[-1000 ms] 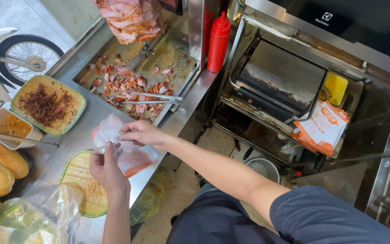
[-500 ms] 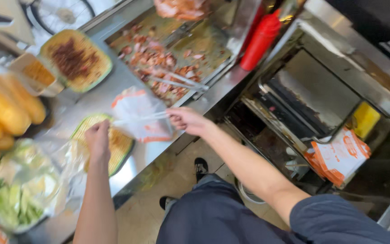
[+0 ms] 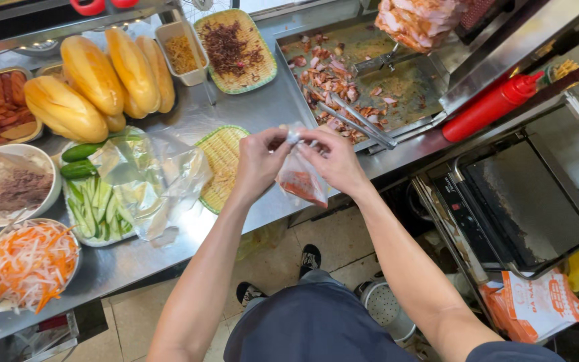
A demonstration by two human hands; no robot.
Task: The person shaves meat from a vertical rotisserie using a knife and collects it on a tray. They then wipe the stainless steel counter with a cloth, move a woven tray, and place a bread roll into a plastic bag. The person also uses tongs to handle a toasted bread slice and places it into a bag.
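Both hands hold a small clear plastic bag (image 3: pixel 301 179) with orange-red printing, lifted above the front edge of the steel counter (image 3: pixel 263 110). My left hand (image 3: pixel 259 161) pinches the bag's top on the left side. My right hand (image 3: pixel 335 159) pinches the top on the right, fingers almost touching the left hand's. The bag hangs down between them. A green woven tray (image 3: pixel 221 155) lies on the counter just left of my left hand.
A steel pan of chopped meat (image 3: pixel 343 87) holds metal tongs (image 3: pixel 356 121) under a meat spit (image 3: pixel 417 20). A red squeeze bottle (image 3: pixel 490 107) lies right of it. Bread loaves (image 3: pixel 95 80), cucumber under plastic (image 3: pixel 102 194), shredded carrot (image 3: pixel 28 261) and a press grill (image 3: pixel 524 201) surround me.
The view swung so the counter now runs across the top. My hands, apart and pulling the bag's handles half a second ago, have come together at its top and lifted it off the counter.
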